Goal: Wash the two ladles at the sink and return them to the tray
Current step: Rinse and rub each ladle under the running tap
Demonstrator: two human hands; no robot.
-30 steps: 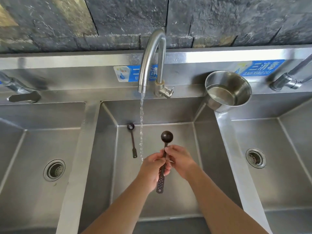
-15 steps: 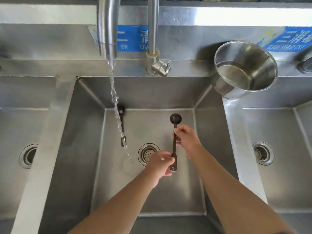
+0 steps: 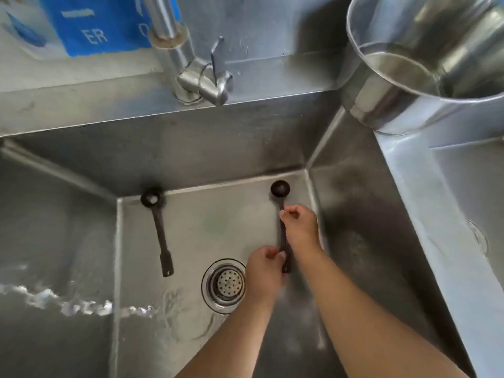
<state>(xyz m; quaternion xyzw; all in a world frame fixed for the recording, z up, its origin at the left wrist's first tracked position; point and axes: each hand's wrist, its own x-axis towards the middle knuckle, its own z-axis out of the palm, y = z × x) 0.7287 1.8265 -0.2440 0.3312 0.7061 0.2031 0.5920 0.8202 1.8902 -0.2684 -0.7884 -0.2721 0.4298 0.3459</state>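
Both forearms reach down into the middle sink basin (image 3: 212,148). Left hand (image 3: 266,271) is nearest, fingers curled closed around the tail end of a dark ladle (image 3: 281,214), just right of the drain strainer (image 3: 224,285). Right hand (image 3: 300,227) sits further up the same handle, pinched shut on it below the bowl. That ladle is held over the basin's right side, bowl pointing at the back wall; can't tell if it touches the floor. Water stream (image 3: 81,305) crosses low left and splashes on the basin floor, clear of both hands. Second ladle (image 3: 158,230) lies flat on the floor left of centre, bowl against the back wall, untouched. Beyond: faucet base (image 3: 196,80) on the rear ledge, blue label (image 3: 95,25) behind it. Steel pot (image 3: 395,99) stands on the divider at back right, liquid inside.
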